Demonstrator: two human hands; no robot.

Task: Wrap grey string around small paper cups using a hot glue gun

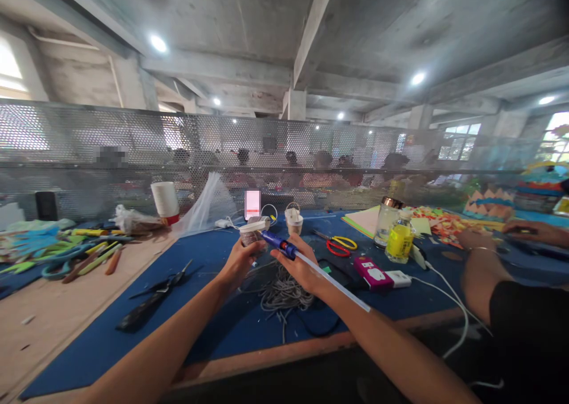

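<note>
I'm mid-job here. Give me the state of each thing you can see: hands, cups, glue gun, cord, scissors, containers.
Left hand: gripping the held cup
Right hand: closed on the glue gun
Glue gun: stick protruding behind
Cord: loose heap
Cup with a handle: standing
Red-and-yellow scissors: lying down, blade opening unclear
Glass jar: upright, lid on
Yellow bottle: upright
White cups: stacked

A white capital "B" can be read on the magenta pack (371,273) at four o'clock from the centre of the view, with the white marks beside it too unclear to make out. Between three and four o'clock, the yellow bottle (399,239) carries small dark print, too blurred to read; the upright pink screen (252,204), near eight o'clock, shows no legible wording.
</note>
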